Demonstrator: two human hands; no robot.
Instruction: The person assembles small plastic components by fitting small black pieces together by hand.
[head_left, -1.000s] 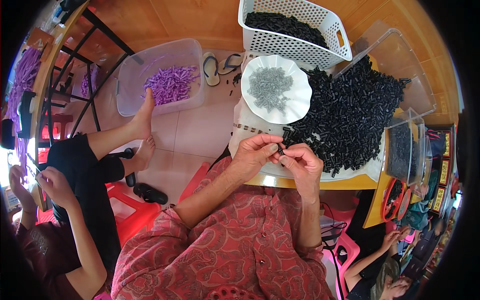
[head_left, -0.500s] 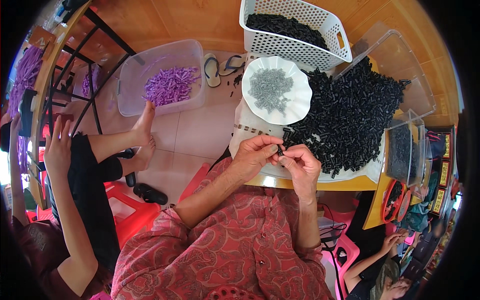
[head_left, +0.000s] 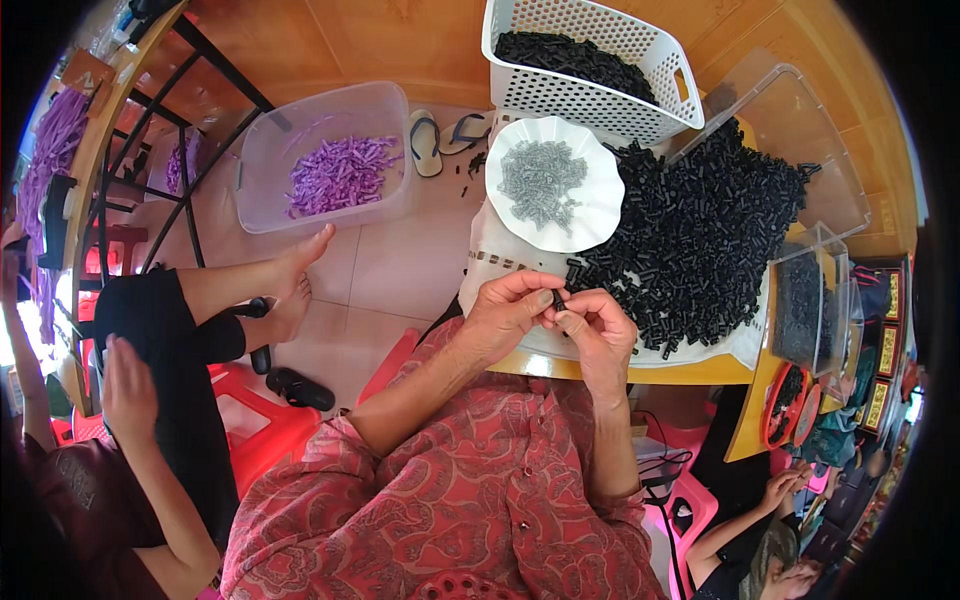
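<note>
My left hand and my right hand meet at the near edge of the table, fingertips pinched together on one small black plastic piece. Just beyond them lies a large heap of the same black pieces on a white sheet. A white scalloped plate with small grey parts sits past my left hand.
A white perforated basket of black pieces stands at the back. Clear bins stand at the right. On the floor to the left are a clear tub of purple pieces, sandals, a red stool and another seated person.
My hands stay together on the small piece with little movement. The person at the left has lowered a raised hand.
</note>
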